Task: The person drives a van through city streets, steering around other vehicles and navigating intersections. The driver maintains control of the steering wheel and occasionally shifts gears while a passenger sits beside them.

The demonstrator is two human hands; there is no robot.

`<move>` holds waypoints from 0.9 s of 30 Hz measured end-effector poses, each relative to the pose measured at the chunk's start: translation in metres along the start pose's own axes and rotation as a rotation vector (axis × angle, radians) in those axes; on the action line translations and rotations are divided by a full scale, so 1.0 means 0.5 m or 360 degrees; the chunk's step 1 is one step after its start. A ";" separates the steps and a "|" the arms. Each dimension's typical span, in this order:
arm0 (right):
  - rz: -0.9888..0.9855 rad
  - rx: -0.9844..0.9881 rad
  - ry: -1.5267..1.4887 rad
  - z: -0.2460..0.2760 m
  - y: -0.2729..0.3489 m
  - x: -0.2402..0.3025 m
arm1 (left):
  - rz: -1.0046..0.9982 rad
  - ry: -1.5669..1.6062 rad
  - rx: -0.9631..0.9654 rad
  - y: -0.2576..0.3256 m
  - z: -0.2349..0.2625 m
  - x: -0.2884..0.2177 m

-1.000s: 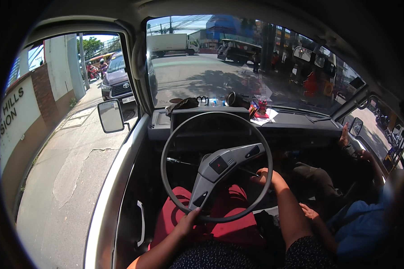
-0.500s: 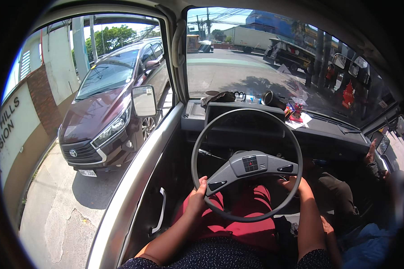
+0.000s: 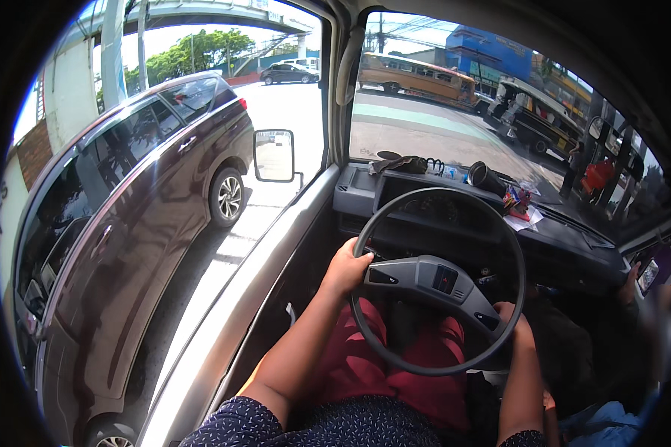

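In front of me is a dark steering wheel (image 3: 446,372) with a grey centre spoke, turned somewhat clockwise. My left hand (image 3: 347,268) is closed around its left side, thumb lying over the rim. At the lower right of the rim, my right hand (image 3: 511,319) is closed on the wheel, its fingers partly hidden behind the rim and spoke. Both forearms reach up from the lower edge over my red shorts (image 3: 425,372). Behind the wheel sits the instrument cluster (image 3: 432,210), in shade.
A dark maroon car (image 3: 142,223) stands close outside my left window, beside the side mirror (image 3: 274,156). Ahead, an orange bus (image 3: 417,78) and a jeepney (image 3: 537,119) are on the road. A dark cup (image 3: 486,179) lies on the dashboard. A passenger's hand (image 3: 631,283) touches the dashboard's right end.
The wheel has turned clockwise; my left hand rose with it and my right hand moved lower. The maroon car has slid back alongside my window. An orange bus now shows ahead.
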State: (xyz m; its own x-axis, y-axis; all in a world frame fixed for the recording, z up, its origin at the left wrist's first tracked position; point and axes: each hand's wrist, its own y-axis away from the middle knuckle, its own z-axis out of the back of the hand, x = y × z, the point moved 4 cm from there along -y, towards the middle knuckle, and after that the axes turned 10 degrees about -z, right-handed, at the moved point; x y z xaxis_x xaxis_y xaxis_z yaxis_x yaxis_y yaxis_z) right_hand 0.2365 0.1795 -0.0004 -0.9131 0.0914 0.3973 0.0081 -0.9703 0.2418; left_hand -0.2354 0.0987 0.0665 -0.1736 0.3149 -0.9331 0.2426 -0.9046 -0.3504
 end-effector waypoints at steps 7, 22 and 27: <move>0.0059 -0.0502 -0.0086 0.038 0.052 0.015 | -0.0259 -0.0516 -0.0173 -0.003 -0.025 -0.022; 0.0419 -0.1341 -0.1351 -0.034 -0.114 -0.141 | -0.0382 -0.0796 -0.0272 -0.070 -0.012 0.002; 0.0658 -0.0548 -0.3097 -0.096 -0.244 -0.135 | -0.0545 -0.0910 -0.0176 -0.196 0.020 0.063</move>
State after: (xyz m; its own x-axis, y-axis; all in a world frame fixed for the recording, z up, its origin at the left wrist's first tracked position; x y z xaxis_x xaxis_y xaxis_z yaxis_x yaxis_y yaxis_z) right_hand 0.2778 0.2807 -0.0993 0.6946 -0.2602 0.6707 -0.2172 -0.9647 -0.1493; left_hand -0.2744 0.1946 0.0721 -0.7283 0.3494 -0.5894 0.1753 -0.7366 -0.6532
